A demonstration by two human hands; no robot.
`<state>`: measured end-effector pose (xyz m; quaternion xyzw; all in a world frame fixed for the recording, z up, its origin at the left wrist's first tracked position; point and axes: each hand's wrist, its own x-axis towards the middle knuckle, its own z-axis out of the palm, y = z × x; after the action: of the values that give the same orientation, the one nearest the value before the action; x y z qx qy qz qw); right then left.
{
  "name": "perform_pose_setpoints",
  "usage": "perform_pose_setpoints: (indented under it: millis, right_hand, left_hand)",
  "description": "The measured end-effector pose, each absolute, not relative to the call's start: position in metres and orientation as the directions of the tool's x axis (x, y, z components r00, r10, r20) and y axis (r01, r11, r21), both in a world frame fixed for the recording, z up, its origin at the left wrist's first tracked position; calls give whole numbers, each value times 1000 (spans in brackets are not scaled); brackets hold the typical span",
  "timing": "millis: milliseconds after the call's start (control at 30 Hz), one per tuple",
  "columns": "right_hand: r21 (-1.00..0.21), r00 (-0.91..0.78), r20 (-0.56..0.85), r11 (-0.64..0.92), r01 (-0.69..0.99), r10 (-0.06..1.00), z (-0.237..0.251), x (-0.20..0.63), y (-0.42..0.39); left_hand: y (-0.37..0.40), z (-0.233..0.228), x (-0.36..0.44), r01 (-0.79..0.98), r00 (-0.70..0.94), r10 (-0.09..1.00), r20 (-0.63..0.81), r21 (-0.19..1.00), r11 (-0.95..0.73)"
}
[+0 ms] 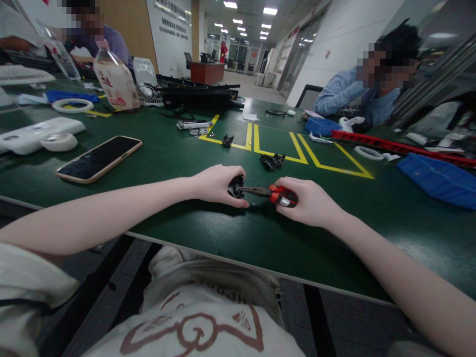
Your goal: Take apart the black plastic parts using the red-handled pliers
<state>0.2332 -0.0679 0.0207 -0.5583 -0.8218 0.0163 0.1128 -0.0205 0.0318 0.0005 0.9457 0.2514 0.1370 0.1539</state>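
Fingers and thumb of my left hand [217, 186] curl around a small black plastic part [235, 187] just above the green table [208, 225]. My right hand [310, 201] grips red-and-black handled long-nose pliers [277, 195]. The jaws of the pliers point left and reach the black part; what they pinch there is too small to make out. Beyond my hands lie a larger black broken-looking piece [272, 161] and a smaller black piece [227, 141].
To the left are a phone [100, 158], a white power strip [40, 134] and a large bottle [115, 77]. Small metal pieces [199, 132] lie near yellow tape [278, 153]. Blue trays [439, 178] and a red strip [401, 146] are at right. A person [342, 94] sits across the table.
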Motion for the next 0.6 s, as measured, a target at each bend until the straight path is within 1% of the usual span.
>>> perform_pose_setpoints:
  millis: [67,167,367,500,600]
  right_hand:
    - [-117,-361,180,384,916,915,21,233,-68]
    - [-31,-384,218,400,916,897,21,233,-69]
    - [142,-477,313,456,879,821,21,235,-69]
    - [173,-501,332,470,866,800,21,236,-70]
    - [147,-489,327,467,872,809,20,235,-70]
  left_hand:
    - [32,1,-21,433,841,511,177,347,-832]
    - [33,1,-21,430,851,498,168,321,-844]
    - [32,3,-21,423,866,478,147,294,-857]
    - [30,4,-20,443,861,490,134,275,-853]
    - [30,4,-21,458,855,503,127,271,-847]
